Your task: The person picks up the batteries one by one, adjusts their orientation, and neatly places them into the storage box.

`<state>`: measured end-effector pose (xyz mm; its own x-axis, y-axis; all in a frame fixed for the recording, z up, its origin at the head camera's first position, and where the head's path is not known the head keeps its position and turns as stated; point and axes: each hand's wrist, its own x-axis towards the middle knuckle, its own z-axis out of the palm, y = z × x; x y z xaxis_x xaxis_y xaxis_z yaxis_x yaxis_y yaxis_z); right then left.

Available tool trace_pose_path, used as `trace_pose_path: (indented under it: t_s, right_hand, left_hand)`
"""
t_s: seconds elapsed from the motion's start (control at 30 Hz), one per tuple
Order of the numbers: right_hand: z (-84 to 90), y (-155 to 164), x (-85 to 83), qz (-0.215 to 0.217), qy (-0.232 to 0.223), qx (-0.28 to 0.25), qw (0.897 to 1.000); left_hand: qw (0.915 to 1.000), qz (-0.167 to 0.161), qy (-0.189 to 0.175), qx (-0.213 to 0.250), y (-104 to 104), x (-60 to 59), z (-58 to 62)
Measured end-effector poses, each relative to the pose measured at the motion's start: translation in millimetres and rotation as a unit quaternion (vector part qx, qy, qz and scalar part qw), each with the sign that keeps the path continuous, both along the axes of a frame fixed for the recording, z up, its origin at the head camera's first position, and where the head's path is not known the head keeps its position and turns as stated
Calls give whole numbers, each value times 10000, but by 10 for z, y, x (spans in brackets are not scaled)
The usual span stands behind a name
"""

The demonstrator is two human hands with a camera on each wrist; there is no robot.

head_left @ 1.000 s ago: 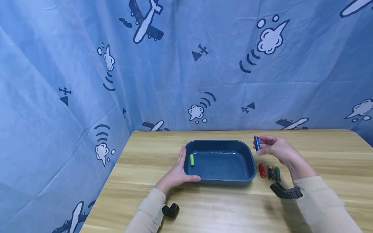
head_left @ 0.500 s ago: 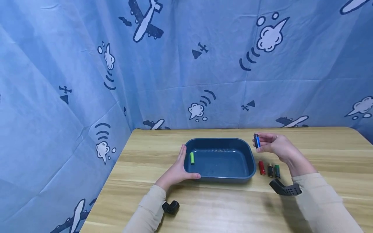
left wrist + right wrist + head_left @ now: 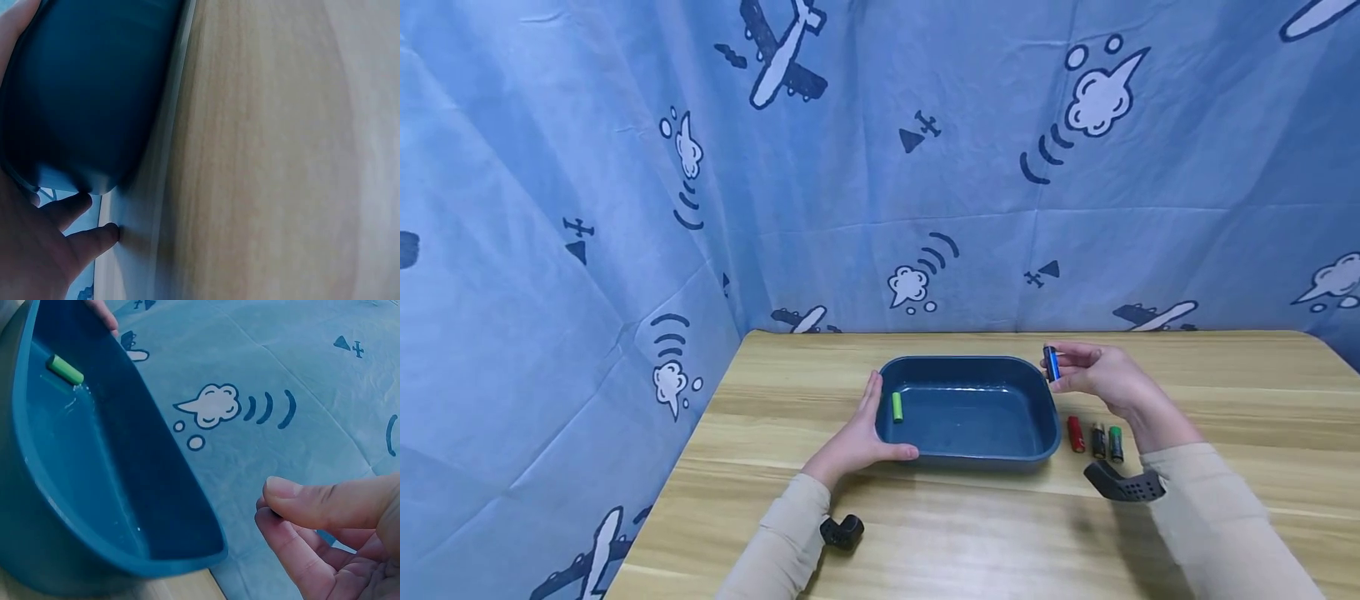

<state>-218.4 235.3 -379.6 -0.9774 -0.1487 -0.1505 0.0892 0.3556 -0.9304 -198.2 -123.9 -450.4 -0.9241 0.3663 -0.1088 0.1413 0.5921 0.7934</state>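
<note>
A dark blue rectangular plastic basin stands on the wooden table. My left hand rests against its left end, straight fingers along the side wall and thumb along the front. The left wrist view shows fingers touching the outer wall low down. My right hand pinches a blue and black battery between thumb and fingertips, tilted near upright, just off the basin's right rim. In the right wrist view the thumb and fingers mostly hide that battery. A light green battery lies inside the basin at its left end.
Right of the basin, a red battery, a black one and a green and black one lie side by side on the table. A blue printed curtain hangs behind and at the left.
My right hand, still pinching the blue and black battery, has moved slightly left toward the basin's right rim. The left hand and the basin keep their places.
</note>
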Motion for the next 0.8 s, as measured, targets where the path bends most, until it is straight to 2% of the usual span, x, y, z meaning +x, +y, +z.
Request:
trace_pose_path:
  t_s: [0.13, 0.3, 0.43, 0.8]
  right_hand:
    - [14, -59, -37, 105, 66, -113, 9999]
    - [29, -103, -77, 87, -1, 95, 9999]
    - [1, -114, -109, 104, -70, 65, 9999]
    - [-37, -145, -206, 222, -2, -462, 9987]
  left_hand:
    - [10000, 26, 11, 15, -7, 4, 12]
    - [10000, 4, 22, 16, 0, 5, 9]
    - [9999, 76, -58, -54, -2, 12, -18]
    - [10000, 6, 17, -90, 22, 0, -3]
